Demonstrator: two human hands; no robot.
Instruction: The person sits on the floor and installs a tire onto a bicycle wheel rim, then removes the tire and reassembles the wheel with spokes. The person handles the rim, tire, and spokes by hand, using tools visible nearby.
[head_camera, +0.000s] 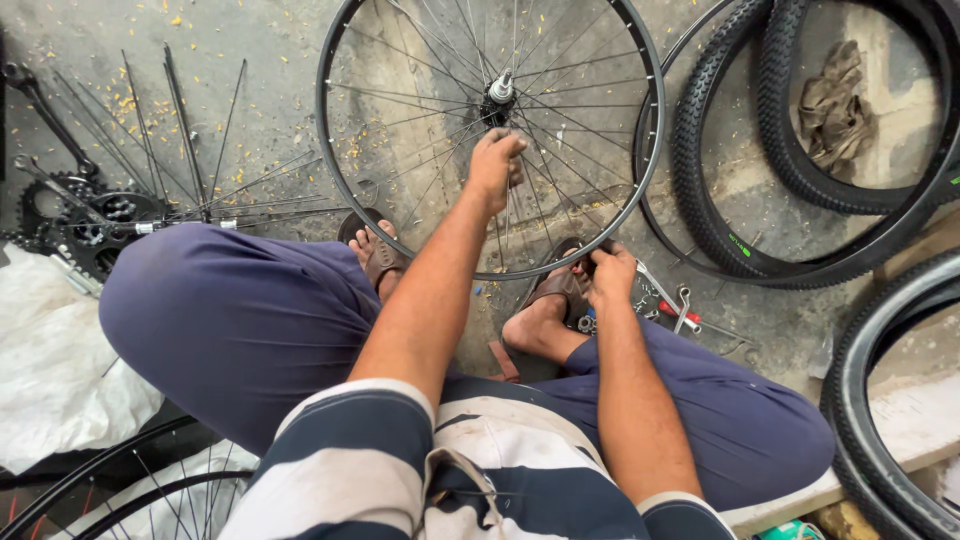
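Observation:
A spoked bicycle wheel (640, 90) without a tyre stands upright on the concrete floor between my feet. Its silver hub axle (500, 90) sits near the top centre. My left hand (497, 165) reaches in among the spokes just below the hub, fingers closed around a spoke. My right hand (610, 272) is down at the lower rim beside my right foot, fingers curled on the rim; whether it holds a small tool I cannot tell. Both feet wear brown sandals (380, 258) and brace the rim's bottom.
Black knobby tyres (700, 190) lie at the right, with a crumpled rag (835, 110) inside them. Loose spokes (190, 140) fan out at the left beside a black chainring and crank (95, 225). Small wrenches (680, 310) lie by my right knee. A white sack (50, 370) sits lower left.

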